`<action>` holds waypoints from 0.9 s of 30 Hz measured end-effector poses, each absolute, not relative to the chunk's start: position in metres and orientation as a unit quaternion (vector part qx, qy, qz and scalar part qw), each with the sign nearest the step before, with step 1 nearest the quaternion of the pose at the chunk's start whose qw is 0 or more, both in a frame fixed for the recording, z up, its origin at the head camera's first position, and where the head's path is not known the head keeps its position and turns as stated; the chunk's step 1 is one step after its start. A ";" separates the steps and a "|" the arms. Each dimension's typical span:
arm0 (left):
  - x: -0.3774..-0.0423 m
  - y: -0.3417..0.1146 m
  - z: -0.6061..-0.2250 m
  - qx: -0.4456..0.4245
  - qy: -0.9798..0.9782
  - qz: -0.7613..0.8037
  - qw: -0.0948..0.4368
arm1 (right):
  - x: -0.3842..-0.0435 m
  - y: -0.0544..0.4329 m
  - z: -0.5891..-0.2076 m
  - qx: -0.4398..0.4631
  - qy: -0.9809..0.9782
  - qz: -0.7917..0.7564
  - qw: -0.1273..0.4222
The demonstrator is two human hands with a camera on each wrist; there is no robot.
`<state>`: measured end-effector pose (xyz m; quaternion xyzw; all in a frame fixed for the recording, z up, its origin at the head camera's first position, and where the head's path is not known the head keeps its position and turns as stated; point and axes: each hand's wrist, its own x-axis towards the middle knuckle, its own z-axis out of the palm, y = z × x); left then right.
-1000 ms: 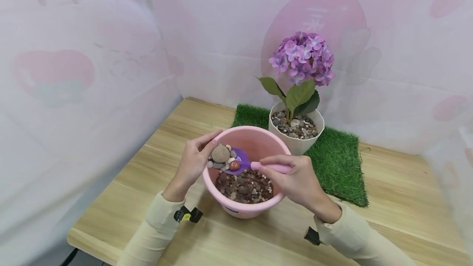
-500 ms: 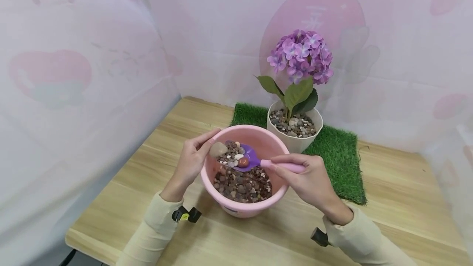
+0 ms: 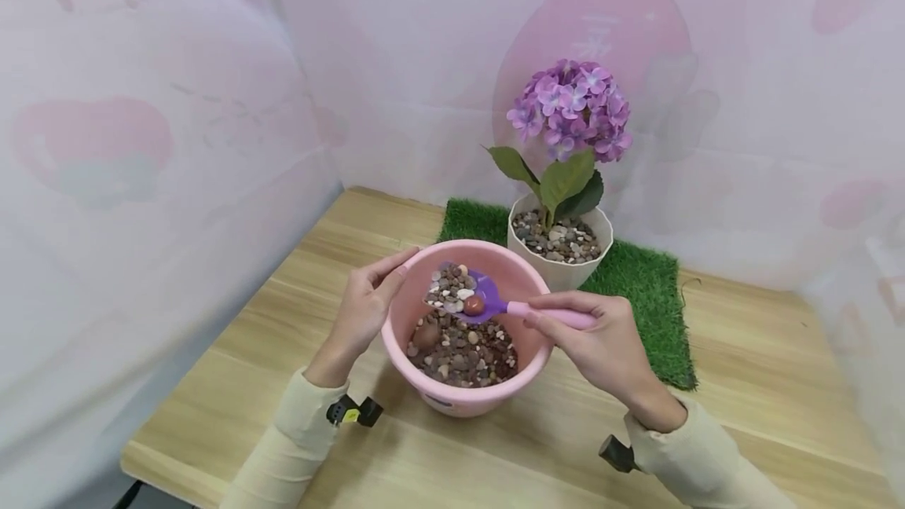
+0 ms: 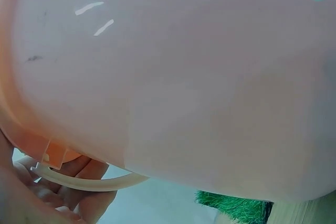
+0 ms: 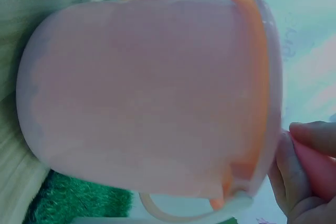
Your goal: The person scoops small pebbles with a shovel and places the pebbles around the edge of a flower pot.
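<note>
A pink bucket (image 3: pixel 461 395) stands on the table with brown and grey pebbles (image 3: pixel 463 356) in its bottom. My left hand (image 3: pixel 362 309) grips the bucket's rim at its left side, and in the left wrist view its fingers curl by the handle joint. My right hand (image 3: pixel 601 344) holds the pink handle of a small purple shovel (image 3: pixel 495 297). Its blade hangs over the bucket opening, loaded with small pebbles (image 3: pixel 452 287) and a shiny reddish-brown stone (image 3: pixel 474 305). A larger stone (image 3: pixel 426 336) lies on the pebbles inside the bucket, at the left.
Behind the bucket, a white pot (image 3: pixel 558 273) of pebbles holds purple hydrangea flowers (image 3: pixel 573 108) with green leaves. It stands on an artificial grass mat (image 3: pixel 650 313). White printed curtains (image 3: pixel 410 124) enclose the wooden table (image 3: pixel 233 383). A pale bucket handle (image 4: pixel 100 183) hangs at the far side.
The big beige stone has slid off the shovel's tip into the bucket, and smaller stones have gone too. My right hand has drawn the shovel slightly rightward. My left hand stays on the rim.
</note>
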<state>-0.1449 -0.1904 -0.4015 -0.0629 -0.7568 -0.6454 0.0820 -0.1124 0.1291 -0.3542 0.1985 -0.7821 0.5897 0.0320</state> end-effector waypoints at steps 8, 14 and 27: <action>-0.144 -0.191 -0.399 -0.063 -0.759 -0.642 0.082 | -0.110 0.143 -0.346 0.203 -0.789 0.577 0.050; -0.145 -0.192 -0.400 -0.064 -0.759 -0.643 0.081 | -0.108 0.156 -0.340 0.217 -0.792 0.567 0.070; -0.146 -0.193 -0.401 -0.068 -0.750 -0.653 0.078 | -0.109 0.188 -0.325 0.181 -0.825 0.525 0.107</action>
